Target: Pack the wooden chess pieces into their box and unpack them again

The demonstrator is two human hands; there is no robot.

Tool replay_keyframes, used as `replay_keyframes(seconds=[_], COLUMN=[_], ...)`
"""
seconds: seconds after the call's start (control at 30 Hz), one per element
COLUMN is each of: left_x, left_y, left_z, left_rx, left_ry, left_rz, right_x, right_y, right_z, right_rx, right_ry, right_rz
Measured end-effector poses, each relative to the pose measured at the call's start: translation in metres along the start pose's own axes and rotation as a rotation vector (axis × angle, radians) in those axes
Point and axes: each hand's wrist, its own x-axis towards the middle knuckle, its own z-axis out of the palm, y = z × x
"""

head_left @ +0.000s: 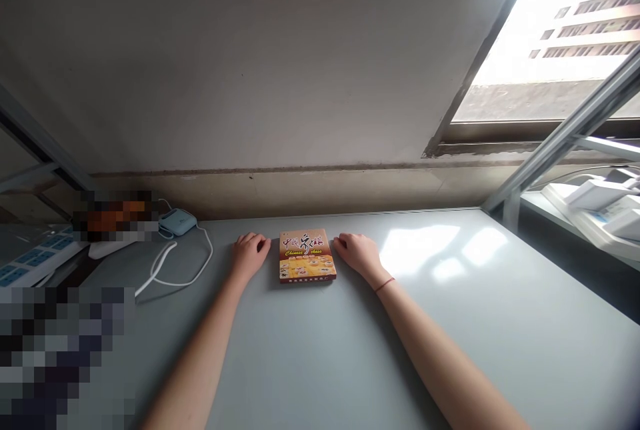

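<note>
A Chinese chess box (pixel 306 258), yellow and dark red with printed lettering, lies flat on the grey table (pixel 300 350). To its left rests my left hand (pixel 249 255), fingers curled in and the thumb against the index finger. On the other side my right hand (pixel 361 255) lies in a loose fist, its knuckles close to the box's right edge. A thin red cord circles my right wrist. Narrow gaps separate both hands from the box, and nothing shows in either hand.
White power strips (pixel 37 257) and a light blue device (pixel 177 222) sit at the left, with a white cable (pixel 193 282) looping over the table. Pixelated patches hide things there. A wall stands behind; white devices (pixel 600 207) occupy the right, beyond a metal frame post (pixel 555 130).
</note>
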Motion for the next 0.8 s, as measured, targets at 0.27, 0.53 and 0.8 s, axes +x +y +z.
replay_keyframes(seconds=[0.27,0.53,0.8], left_x=[-0.0001,-0.0003,0.0002], left_y=[-0.0004,-0.0009,-0.0019], left_z=[0.0012,0.0015,0.0021], left_rx=[0.000,-0.006,-0.004], left_ry=[0.006,0.008,0.003], left_rz=[-0.001,0.001,0.003], right_x=[-0.0006,-0.0006,-0.0011], right_y=[-0.0004,-0.0003,-0.0012], right_z=[-0.0006,-0.0012,-0.0027], right_rx=[0.003,0.000,0.004], right_ry=[-0.001,-0.003,-0.007], right_rz=[0.000,-0.001,0.001])
